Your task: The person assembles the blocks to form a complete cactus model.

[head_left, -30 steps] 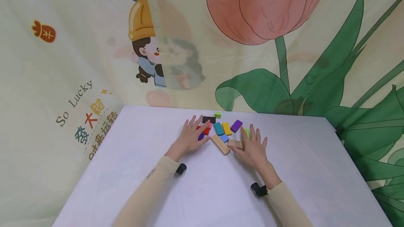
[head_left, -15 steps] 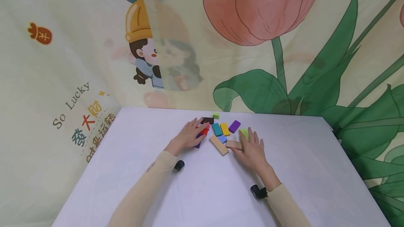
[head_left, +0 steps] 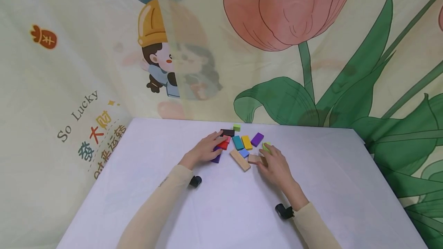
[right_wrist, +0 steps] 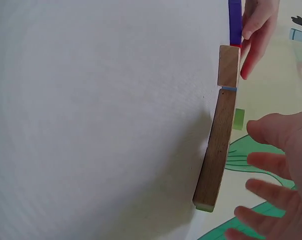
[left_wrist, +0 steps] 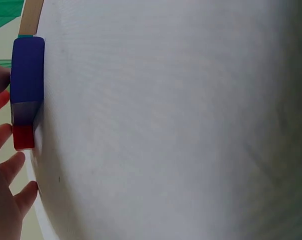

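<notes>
In the head view my left hand lies over the left side of a group of coloured blocks. Its fingers reach the red block, and the dark purple block is just below the thumb. The left wrist view shows that purple block at the thumb tip, the red one by the loosely spread fingers. My right hand is beside a plain wooden block, its fingertips over a light green block. Loosely spread fingers of this hand show past the wooden block in the right wrist view.
Between the hands lie teal, yellow, blue and long wooden blocks. Behind them are a violet block, a black block and a small green block near the white table's back edge.
My left hand's spread fingers have drawn together and lowered onto the red and purple blocks. The right fingers have bent down toward the light green block.
</notes>
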The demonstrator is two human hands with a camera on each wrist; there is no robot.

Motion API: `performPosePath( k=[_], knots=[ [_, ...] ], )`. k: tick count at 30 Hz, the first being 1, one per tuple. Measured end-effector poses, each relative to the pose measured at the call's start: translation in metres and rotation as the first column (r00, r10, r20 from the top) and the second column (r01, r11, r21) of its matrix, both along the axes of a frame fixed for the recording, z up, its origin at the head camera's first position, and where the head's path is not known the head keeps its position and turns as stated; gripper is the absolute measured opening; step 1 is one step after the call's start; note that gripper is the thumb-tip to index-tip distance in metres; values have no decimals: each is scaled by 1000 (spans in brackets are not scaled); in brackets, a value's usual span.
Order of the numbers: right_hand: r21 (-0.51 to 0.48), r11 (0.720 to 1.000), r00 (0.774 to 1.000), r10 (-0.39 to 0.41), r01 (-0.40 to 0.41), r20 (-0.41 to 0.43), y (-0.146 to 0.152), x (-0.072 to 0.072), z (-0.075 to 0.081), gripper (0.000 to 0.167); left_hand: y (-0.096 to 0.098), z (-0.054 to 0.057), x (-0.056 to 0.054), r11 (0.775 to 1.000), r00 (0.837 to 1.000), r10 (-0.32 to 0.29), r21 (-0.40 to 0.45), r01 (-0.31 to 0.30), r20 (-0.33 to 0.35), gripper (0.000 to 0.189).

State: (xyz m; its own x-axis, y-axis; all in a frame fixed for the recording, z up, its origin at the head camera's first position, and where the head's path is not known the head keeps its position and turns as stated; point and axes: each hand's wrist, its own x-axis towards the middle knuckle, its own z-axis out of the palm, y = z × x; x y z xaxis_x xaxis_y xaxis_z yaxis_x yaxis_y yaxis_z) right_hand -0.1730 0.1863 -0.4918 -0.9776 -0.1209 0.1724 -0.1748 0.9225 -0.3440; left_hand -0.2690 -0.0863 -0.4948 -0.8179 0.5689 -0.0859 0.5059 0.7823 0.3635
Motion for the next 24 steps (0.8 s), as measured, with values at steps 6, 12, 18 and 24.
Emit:
performPosePath(
  k=[6, 12, 18, 24],
  knots=[
    [2, 998, 998, 61, -61, -9, -3, -5, 4, 38, -2, 0, 0, 1000, 1000, -1, -4, 1, -13, 61],
    [3, 998, 996, 62, -62, 66, -8, -10, 7, 32, -3, 1, 0, 1000, 1000, -13, 0, 13, -14, 61],
    [15, 998, 991, 57, -59, 121, -11, -14, 7, 32, -3, 1, 0, 1000, 1000, -19, 4, 19, 4, 62],
    [0, 999, 989, 54, -54, 138, -11, -15, 8, 34, -3, 0, -1, 1000, 1000, -28, -7, 28, 3, 61]
  ],
)
